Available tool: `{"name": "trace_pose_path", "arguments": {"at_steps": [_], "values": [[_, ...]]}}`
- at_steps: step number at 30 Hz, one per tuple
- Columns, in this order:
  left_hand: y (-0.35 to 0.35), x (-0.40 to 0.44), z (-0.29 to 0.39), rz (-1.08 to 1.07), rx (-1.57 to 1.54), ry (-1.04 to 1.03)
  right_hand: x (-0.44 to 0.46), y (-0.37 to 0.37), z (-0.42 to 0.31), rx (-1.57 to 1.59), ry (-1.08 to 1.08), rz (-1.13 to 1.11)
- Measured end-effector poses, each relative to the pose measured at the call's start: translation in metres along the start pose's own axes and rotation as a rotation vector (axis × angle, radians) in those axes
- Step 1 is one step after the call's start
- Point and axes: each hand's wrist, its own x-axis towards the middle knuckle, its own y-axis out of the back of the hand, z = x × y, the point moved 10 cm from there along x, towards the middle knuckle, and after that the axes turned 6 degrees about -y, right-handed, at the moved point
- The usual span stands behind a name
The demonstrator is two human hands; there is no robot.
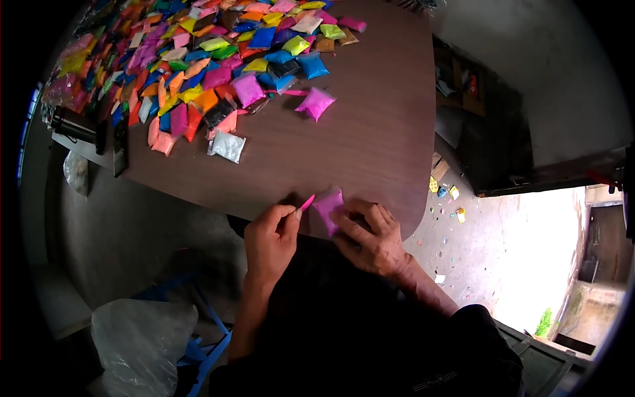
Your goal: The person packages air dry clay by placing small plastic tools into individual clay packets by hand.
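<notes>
Pinching a slim pink piece (307, 202), your left fingers (289, 211) sit beside the packet (327, 207) whose right edge your right fingers (355, 229) grasp.

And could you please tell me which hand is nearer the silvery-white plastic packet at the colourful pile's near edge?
Left: the left hand is below and slightly right of that packet; the right hand sits farther off to its lower right.
</notes>
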Motion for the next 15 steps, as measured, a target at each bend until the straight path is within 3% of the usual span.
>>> {"name": "trace_pose_path", "arguments": {"at_steps": [7, 10, 11, 13, 15], "values": [[0.009, -0.008, -0.011, 0.056, -0.206, 0.162, -0.002, 0.000, 0.008, -0.043, 0.006, 0.039], [0.013, -0.004, -0.001, 0.063, -0.219, 0.156, 0.001, 0.023, 0.031, 0.191, -0.254, 0.247], [0.014, -0.003, 0.005, 0.060, -0.220, 0.154, -0.001, 0.023, 0.030, 0.189, -0.256, 0.250], [0.009, 0.001, 0.028, 0.042, -0.158, 0.081, -0.017, 0.016, 0.058, 0.289, -0.576, 0.233], [-0.006, 0.001, 0.038, 0.033, -0.173, -0.016, -0.025, 0.012, 0.064, 0.282, -0.636, 0.212]]}}
